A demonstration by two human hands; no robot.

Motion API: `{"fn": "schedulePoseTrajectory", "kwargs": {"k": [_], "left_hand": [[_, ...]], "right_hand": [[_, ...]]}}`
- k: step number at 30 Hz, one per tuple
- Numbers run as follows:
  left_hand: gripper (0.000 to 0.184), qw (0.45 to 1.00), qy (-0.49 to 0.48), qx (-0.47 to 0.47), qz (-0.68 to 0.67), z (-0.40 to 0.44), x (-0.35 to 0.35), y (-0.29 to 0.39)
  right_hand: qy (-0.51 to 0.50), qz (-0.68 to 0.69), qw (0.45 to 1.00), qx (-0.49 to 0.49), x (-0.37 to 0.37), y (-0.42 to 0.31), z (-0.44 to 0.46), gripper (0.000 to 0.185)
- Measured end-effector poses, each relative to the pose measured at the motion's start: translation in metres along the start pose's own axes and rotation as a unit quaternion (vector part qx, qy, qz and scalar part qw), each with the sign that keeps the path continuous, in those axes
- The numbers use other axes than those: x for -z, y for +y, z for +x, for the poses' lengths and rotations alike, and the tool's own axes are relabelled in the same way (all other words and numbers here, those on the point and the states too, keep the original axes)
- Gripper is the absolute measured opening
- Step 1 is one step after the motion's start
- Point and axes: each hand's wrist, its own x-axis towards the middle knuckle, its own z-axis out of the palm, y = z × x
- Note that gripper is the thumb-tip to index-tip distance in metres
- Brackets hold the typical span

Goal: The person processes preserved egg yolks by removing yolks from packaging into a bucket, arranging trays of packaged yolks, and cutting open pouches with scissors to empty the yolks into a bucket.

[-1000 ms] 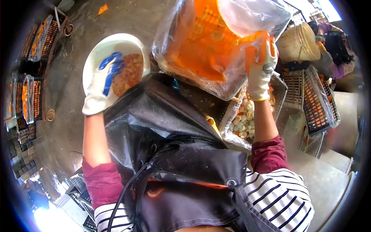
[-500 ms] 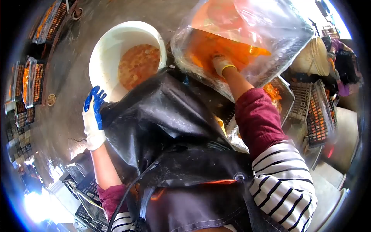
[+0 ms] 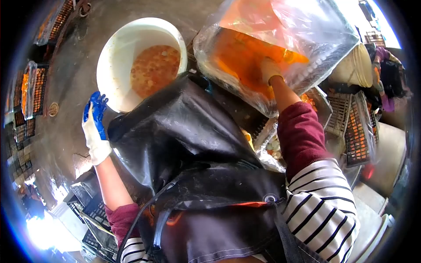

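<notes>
My left hand [image 3: 95, 127], in a white glove with blue-coated fingers, is held open just left of a white bucket [image 3: 107, 57]. Its fingers are slightly curled and hold nothing. Inside the bucket lies an orange-brown liquid [image 3: 155, 68] with pale round bits in it. My right hand [image 3: 271, 71], in a pale glove, reaches into a container lined with clear plastic [image 3: 324, 39]. There it touches an orange mass [image 3: 239, 55], seen partly through the sheet. Its fingers are blurred and hidden, so their grip does not show.
A black apron [image 3: 188, 127] covers my lap, between the bucket and me. Black crates [image 3: 359, 142] with orange contents stand at the right, near a beige bucket [image 3: 355, 65]. More crates [image 3: 33, 90] line the left side. Another person's gloved hand [image 3: 378, 74] shows at far right.
My right hand has shifted to the right inside the lined container. My left hand has moved a little left and up from beside the bucket. The view has shifted slightly.
</notes>
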Motion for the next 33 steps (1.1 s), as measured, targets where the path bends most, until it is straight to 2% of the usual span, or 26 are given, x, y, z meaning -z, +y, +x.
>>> {"fn": "schedulePoseTrajectory", "kwargs": {"k": [3, 6, 7, 9, 10, 13, 18, 21, 22, 24, 27, 30, 32, 33], "left_hand": [[0.04, 1.0, 0.018, -0.011, -0.012, 0.007, -0.007, 0.012], [0.04, 0.999, -0.016, -0.027, -0.003, 0.013, -0.022, 0.019], [0.039, 0.997, -0.056, -0.054, 0.008, 0.016, -0.023, 0.014], [0.038, 0.999, -0.05, 0.001, -0.013, 0.02, -0.036, 0.004], [0.037, 0.997, -0.062, 0.033, -0.022, 0.021, -0.038, 0.005], [0.037, 0.995, -0.08, -0.001, -0.066, 0.028, -0.03, -0.01], [0.038, 0.995, -0.094, 0.007, -0.033, 0.026, -0.031, -0.005], [0.038, 0.996, -0.085, 0.004, -0.033, 0.024, -0.032, -0.005], [0.038, 0.996, -0.08, 0.012, -0.04, 0.025, -0.032, -0.005], [0.04, 0.995, -0.089, 0.01, -0.032, 0.024, -0.033, -0.004], [0.039, 0.995, -0.102, 0.003, -0.022, 0.021, -0.031, -0.003], [0.037, 0.993, -0.107, 0.007, -0.05, 0.028, -0.027, -0.01], [0.037, 0.993, -0.109, 0.006, -0.04, 0.029, -0.027, -0.01], [0.037, 0.993, -0.112, 0.007, -0.035, 0.029, -0.029, -0.01]], "right_hand": [[0.016, -0.022, 0.996, -0.083, 0.003, 0.007, 0.011, 0.037], [-0.016, -0.043, 0.999, -0.013, 0.003, 0.02, 0.023, 0.036], [-0.051, -0.046, 0.997, 0.03, 0.001, 0.019, 0.026, 0.035], [-0.121, -0.052, 0.985, 0.112, -0.008, 0.015, 0.03, 0.033], [-0.135, -0.06, 0.985, 0.091, -0.02, 0.01, 0.03, 0.034], [-0.178, -0.084, 0.979, 0.058, -0.04, -0.007, 0.024, 0.036], [-0.268, -0.136, 0.952, 0.061, -0.036, 0.006, 0.023, 0.035], [-0.295, -0.147, 0.939, 0.096, -0.036, 0.016, 0.018, 0.034], [-0.298, -0.188, 0.928, 0.125, -0.035, 0.019, 0.019, 0.034], [-0.301, -0.269, 0.897, 0.182, -0.033, 0.029, 0.032, 0.034], [-0.224, -0.155, 0.962, 0.036, -0.031, 0.052, 0.042, 0.033], [-0.221, -0.234, 0.947, 0.01, -0.02, 0.062, 0.061, 0.035], [-0.095, -0.157, 0.975, 0.128, -0.02, 0.064, 0.063, 0.037], [-0.076, -0.161, 0.972, 0.155, -0.01, 0.052, 0.056, 0.037]]}}
